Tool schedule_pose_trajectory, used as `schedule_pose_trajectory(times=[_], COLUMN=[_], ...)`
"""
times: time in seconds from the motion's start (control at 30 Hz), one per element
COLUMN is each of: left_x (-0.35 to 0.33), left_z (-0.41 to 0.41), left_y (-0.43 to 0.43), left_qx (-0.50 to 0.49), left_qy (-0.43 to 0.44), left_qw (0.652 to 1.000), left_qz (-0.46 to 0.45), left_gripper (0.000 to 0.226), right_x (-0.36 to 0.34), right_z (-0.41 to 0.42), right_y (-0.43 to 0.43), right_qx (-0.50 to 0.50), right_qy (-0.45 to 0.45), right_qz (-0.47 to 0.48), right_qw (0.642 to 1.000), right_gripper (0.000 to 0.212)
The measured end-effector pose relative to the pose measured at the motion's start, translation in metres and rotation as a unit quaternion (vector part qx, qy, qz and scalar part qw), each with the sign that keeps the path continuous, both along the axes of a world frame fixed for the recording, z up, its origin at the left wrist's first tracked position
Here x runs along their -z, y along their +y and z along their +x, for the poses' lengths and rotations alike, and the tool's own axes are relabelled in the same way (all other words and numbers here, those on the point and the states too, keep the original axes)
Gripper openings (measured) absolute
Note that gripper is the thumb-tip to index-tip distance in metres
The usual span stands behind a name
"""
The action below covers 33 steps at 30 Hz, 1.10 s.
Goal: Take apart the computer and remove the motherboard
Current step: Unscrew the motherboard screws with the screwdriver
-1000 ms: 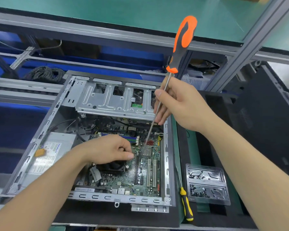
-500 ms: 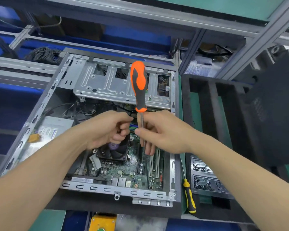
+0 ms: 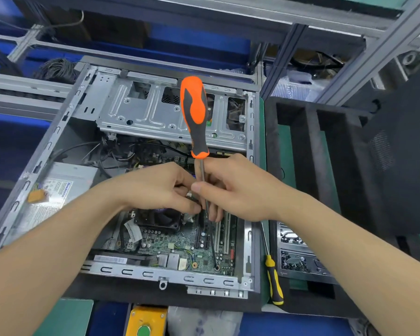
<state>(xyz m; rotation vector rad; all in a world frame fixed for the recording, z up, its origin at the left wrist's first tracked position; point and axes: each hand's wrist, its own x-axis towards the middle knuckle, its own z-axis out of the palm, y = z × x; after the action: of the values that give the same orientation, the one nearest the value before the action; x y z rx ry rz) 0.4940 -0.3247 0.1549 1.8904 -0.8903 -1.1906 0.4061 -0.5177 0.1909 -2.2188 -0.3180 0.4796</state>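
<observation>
Gripping, right hand (image 3: 238, 187): pinched the orange screwdriver (image 3: 195, 117) by its shaft, tip down on the motherboard (image 3: 180, 246) at its near edge.
Left hand (image 3: 155, 187): fingers curled; what they pinched was hidden.
Motherboard: lay inside the open case (image 3: 66, 112), partly blocked by both hands.
Nearby: yellow screwdriver (image 3: 273, 277) right of case; power supply (image 3: 56, 187) left.

A grey metal frame (image 3: 364, 59) rises behind the green-topped bench (image 3: 63, 318), with blue bins (image 3: 199, 37) and coiled black cables (image 3: 56, 69) beyond.
</observation>
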Motion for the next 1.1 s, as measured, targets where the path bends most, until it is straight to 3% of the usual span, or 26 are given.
schedule_pose_trajectory(times=[0.17,0.5,0.67,0.8,1.0,1.1], left_x=[0.004,0.026,0.022,0.023,0.02,0.023], left_z=[-0.002,-0.002,-0.008,-0.016,-0.023,-0.024], left_y=[-0.001,-0.006,-0.011,-0.009,-0.018,-0.018], left_qx=[0.034,0.052,0.089,0.094,0.088,0.054], left_qy=[0.003,0.052,0.088,0.112,0.069,0.06], left_qw=[0.999,0.995,0.987,0.984,0.984,0.986], left_qz=[-0.027,-0.067,-0.105,-0.099,-0.14,-0.146], left_gripper=[0.005,0.039,0.006,0.002,0.016,0.032], right_x=[0.002,0.005,-0.011,-0.022,-0.031,-0.026], right_z=[0.001,0.001,0.006,0.009,0.002,-0.004], right_y=[0.0,-0.004,-0.013,-0.014,-0.02,-0.021], right_qx=[-0.014,-0.038,-0.113,-0.188,-0.153,-0.094], right_qy=[-0.028,-0.045,0.056,0.081,0.029,0.012], right_qz=[-0.01,-0.003,0.084,0.062,-0.004,0.025], right_qw=[0.999,0.998,0.988,0.977,0.988,0.995], right_gripper=[0.016,0.014,0.011,0.016,0.014,0.011])
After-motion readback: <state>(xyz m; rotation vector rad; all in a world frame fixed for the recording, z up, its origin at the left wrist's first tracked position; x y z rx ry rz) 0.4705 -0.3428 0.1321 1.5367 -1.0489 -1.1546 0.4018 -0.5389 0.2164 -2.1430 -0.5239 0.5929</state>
